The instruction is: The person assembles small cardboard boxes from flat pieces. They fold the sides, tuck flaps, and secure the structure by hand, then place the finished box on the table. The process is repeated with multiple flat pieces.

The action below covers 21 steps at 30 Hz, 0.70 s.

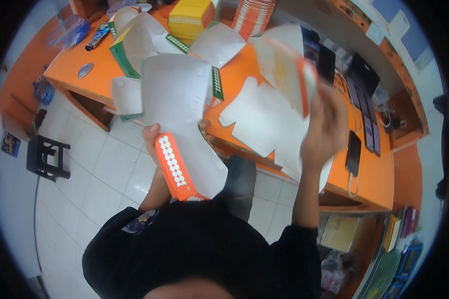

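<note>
My left hand is closed on an opened cardboard food box, its pale grey inside facing up. The box has an orange side with white dots near me and a green dotted side further up. My right hand, smeared by motion, grips the edge of a carton piece that is blurred too, pale with an orange border. Beneath it, flat white box blanks lie on the orange table and overhang its front edge.
More half-folded boxes crowd the table behind the held one. Further back stand a yellow box stack and an orange-and-white carton stack. Phones with cables lie at the right. A black stool stands on the left floor.
</note>
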Motion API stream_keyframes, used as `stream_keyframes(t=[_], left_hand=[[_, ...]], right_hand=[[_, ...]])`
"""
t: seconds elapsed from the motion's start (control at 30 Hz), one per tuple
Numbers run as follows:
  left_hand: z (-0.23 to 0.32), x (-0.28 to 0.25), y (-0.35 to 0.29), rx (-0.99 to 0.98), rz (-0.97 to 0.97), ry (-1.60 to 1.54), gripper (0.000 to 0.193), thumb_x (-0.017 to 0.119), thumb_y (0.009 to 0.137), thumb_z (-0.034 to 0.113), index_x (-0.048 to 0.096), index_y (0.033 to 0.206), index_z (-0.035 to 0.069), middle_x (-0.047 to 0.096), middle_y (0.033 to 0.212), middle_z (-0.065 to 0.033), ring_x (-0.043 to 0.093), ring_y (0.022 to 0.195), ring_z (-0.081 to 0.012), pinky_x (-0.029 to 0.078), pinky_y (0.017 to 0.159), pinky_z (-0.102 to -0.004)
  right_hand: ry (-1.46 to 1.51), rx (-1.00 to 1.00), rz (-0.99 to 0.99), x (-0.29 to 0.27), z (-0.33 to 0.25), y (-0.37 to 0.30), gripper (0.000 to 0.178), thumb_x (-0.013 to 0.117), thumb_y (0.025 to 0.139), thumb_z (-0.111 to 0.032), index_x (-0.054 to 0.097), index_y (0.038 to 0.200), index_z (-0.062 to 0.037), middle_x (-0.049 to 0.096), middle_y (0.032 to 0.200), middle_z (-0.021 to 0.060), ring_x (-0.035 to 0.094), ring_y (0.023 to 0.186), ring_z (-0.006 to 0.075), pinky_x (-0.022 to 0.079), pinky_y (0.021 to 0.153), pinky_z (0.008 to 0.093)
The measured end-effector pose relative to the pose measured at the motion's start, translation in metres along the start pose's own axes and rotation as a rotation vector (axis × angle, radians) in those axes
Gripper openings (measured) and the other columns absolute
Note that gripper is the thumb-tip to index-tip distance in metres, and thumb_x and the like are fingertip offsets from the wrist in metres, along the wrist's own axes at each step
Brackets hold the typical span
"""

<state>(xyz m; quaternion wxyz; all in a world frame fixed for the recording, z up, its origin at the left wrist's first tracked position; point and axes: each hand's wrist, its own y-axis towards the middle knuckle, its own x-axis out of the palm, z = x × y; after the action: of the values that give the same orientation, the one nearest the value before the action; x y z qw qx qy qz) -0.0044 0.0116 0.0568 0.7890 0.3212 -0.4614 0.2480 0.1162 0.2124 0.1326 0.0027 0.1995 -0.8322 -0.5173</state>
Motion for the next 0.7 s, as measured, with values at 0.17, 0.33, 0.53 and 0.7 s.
stream_keyframes(t=[0.17, 0.33, 0.53, 0.7], left_hand=[[-0.016, -0.018, -0.008, -0.097, 0.246, -0.276, 0.075, 0.051, 0.084, 0.059, 0.042, 0.128, -0.001, 0.062, 0.103, -0.0167, 0.068, 0.08, -0.0268, 0.058, 0.073, -0.038], [-0.028, -0.052, -0.011, -0.038, -0.271, -0.275, 0.071, 0.054, 0.085, 0.052, 0.042, 0.132, 0.001, 0.059, 0.121, -0.0195, 0.067, 0.097, -0.0309, 0.057, 0.081, -0.0426], [-0.018, -0.054, -0.019, -0.125, 0.035, -0.023, 0.061, 0.065, 0.071, 0.022, 0.048, 0.123, -0.005, 0.064, 0.107, -0.0182, 0.068, 0.09, -0.0254, 0.056, 0.08, -0.0372], [-0.015, -0.052, -0.021, -0.197, -0.208, 0.44, 0.063, 0.074, 0.069, 0.019, 0.052, 0.123, -0.004, 0.062, 0.111, -0.0157, 0.06, 0.102, -0.0241, 0.047, 0.087, -0.0353]], right_hand=[[0.246, -0.205, -0.508, -0.023, -0.05, -0.055, 0.039, 0.06, 0.064, 0.013, 0.067, 0.094, -0.0107, 0.07, 0.093, 0.0034, 0.067, 0.088, 0.0174, 0.04, 0.086, 0.0388], [0.42, -0.133, -0.62, -0.018, -0.048, -0.07, 0.041, 0.053, 0.065, 0.018, 0.065, 0.091, -0.0103, 0.069, 0.086, 0.0007, 0.06, 0.073, 0.0167, 0.038, 0.077, 0.0368], [0.71, 0.085, -0.854, -0.017, -0.026, -0.054, 0.035, 0.071, 0.074, -0.012, 0.061, 0.107, -0.0068, 0.062, 0.112, 0.0128, 0.058, 0.097, 0.0245, 0.037, 0.09, 0.0411], [0.638, 0.204, -0.356, 0.013, -0.022, -0.057, 0.112, 0.083, 0.064, -0.049, 0.016, 0.143, -0.0048, 0.02, 0.143, 0.02, 0.034, 0.13, 0.0303, 0.031, 0.107, 0.0462]])
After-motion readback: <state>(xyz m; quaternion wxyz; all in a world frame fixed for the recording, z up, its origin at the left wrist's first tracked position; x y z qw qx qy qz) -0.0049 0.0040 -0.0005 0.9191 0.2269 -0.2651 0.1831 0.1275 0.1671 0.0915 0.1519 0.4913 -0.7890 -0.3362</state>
